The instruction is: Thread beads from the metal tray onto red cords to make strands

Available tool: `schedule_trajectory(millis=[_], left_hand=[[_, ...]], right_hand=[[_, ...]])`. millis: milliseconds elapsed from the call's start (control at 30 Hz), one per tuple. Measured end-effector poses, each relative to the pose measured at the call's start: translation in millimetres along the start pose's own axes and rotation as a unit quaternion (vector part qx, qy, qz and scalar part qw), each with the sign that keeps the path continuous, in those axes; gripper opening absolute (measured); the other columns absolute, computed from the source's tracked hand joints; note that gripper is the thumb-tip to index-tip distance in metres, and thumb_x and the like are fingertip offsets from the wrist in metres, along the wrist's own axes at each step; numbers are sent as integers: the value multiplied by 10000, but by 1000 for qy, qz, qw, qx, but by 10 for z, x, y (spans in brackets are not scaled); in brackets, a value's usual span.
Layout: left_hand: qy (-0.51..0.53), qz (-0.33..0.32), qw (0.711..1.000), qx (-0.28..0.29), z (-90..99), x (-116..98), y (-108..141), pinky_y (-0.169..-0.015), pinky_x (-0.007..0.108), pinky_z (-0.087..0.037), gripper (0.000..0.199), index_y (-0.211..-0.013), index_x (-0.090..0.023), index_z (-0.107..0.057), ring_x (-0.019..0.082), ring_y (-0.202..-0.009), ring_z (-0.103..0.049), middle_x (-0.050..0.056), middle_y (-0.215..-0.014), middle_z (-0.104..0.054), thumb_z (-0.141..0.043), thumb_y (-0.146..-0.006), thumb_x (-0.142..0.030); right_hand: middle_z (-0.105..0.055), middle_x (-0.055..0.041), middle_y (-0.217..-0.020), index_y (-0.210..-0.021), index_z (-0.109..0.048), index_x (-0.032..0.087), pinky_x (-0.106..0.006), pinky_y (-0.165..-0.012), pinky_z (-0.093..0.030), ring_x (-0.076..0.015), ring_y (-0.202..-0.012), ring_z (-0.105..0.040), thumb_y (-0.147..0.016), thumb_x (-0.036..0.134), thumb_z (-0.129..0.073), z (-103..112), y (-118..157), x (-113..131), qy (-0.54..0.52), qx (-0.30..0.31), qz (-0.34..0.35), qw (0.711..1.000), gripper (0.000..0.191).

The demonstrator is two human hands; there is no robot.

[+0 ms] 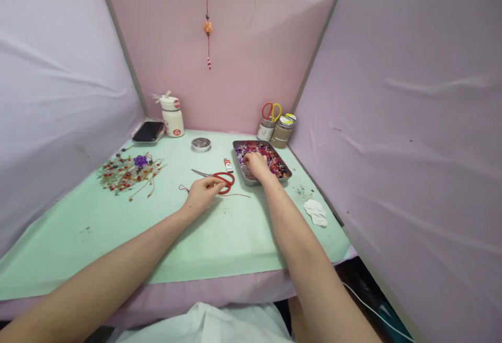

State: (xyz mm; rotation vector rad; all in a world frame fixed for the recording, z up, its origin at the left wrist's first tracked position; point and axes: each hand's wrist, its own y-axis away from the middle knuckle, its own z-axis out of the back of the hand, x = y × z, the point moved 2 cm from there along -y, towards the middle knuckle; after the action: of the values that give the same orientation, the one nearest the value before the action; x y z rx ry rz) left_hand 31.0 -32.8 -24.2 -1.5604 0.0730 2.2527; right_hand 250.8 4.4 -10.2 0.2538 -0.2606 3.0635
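Note:
My left hand [204,195] is closed in a pinch on a thin red cord [240,195]. A small loop of the cord shows left of the hand and a loose tail lies to its right. Just beyond the fingers lie scissors [224,176] with red handles, blades pointing left, their lower handle close to my fingertips. My right hand [255,164] reaches into a metal tray [251,181] of mixed beads [277,166], purple, red, orange and dark. Its fingers are bent together among the beads; what they hold, if anything, is hidden.
A lighter [228,165] and a round clear container [201,145] lie behind the scissors. Beaded strings [127,173] are heaped at left, near a phone [148,132] and white bottle [173,118]. Jars [283,130] stand behind the tray; crumpled tissue [315,213] lies right. A beaded pendant [207,27] hangs behind.

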Motion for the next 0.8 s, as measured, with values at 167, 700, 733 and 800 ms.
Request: schedule_trajectory(millis=[167, 700, 733, 800], left_hand=[[-4, 4, 1000, -5, 5, -35, 15, -563, 253, -393, 278, -802, -163, -739, 161, -631, -575, 49, -764, -719, -600, -710, -385], [-4, 6, 1000, -5, -1, -8, 3, -587, 260, -401, 258, -801, -163, -738, 166, -658, -584, 50, -782, -720, -601, -712, -363], [-2, 7, 1000, -6, 1, -22, 7, -589, 260, -402, 259, -799, -162, -738, 167, -663, -585, 52, -788, -720, -601, -712, -363], [5, 9, 1000, -8, 8, -51, 15, -595, 261, -405, 259, -797, -161, -738, 172, -681, -589, 56, -811, -722, -603, -711, -364]], right_hand=[[-603, -94, -1110, -950, -687, 244, -397, -863, -330, -253, -1060, -471, -880, 204, -433, 11, 17, 9, 4, -13, 2, 1000, 266], [-657, -84, -1020, -834, -694, 227, -406, -838, -327, -264, -987, -496, -807, 174, -486, -24, 27, 60, 2, 19, 11, 1000, 216], [-650, -83, -1036, -849, -684, 226, -404, -839, -326, -265, -1002, -489, -814, 186, -478, -6, 37, 65, 0, 14, 12, 1000, 213], [-627, -86, -1085, -900, -658, 223, -404, -854, -316, -265, -1039, -470, -836, 221, -454, 46, 62, 76, -5, -16, 10, 1000, 214]])
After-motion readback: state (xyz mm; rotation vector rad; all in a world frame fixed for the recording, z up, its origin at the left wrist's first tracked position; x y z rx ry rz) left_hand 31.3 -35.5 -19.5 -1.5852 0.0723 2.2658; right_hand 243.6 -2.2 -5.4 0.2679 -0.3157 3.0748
